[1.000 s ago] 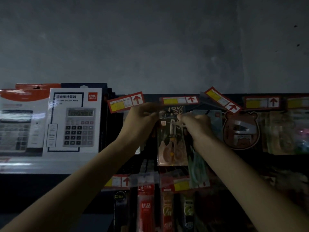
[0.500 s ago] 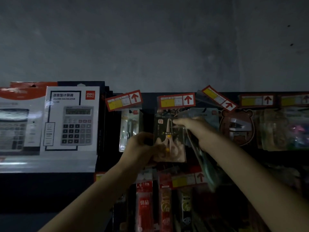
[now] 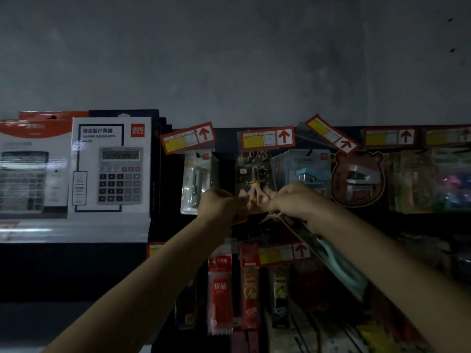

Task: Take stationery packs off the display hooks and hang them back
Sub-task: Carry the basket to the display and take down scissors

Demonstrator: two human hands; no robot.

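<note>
**Both hands at the foot of the scissors pack**

The clear blister pack of pink-handled scissors (image 3: 254, 179) hangs upright on the dark display board. Its top is tucked behind a red-and-yellow price tag with an arrow (image 3: 266, 138), and the hook itself is lost in the gloom. The left hand (image 3: 219, 205) is curled at the pack's lower left corner, fingers pinching its edge. The right hand (image 3: 293, 201) is curled at the lower right corner and touches the pack there. It also grips a second item — a thin clear pack with a pale teal object inside (image 3: 341, 266) — which slants down and away beneath the right forearm. The two hands sit close together, with only the scissors' handles showing between them.

Just left of the scissors pack hangs a clear pack holding a grey-green tool (image 3: 196, 182). Just right of it is a pack with a light blue stapler (image 3: 308, 171), then a brown bear-shaped card with a small stapler (image 3: 356, 179). Further left stands a white calculator box (image 3: 109, 166). On the row below hang red pen-refill packs (image 3: 220, 289).
</note>
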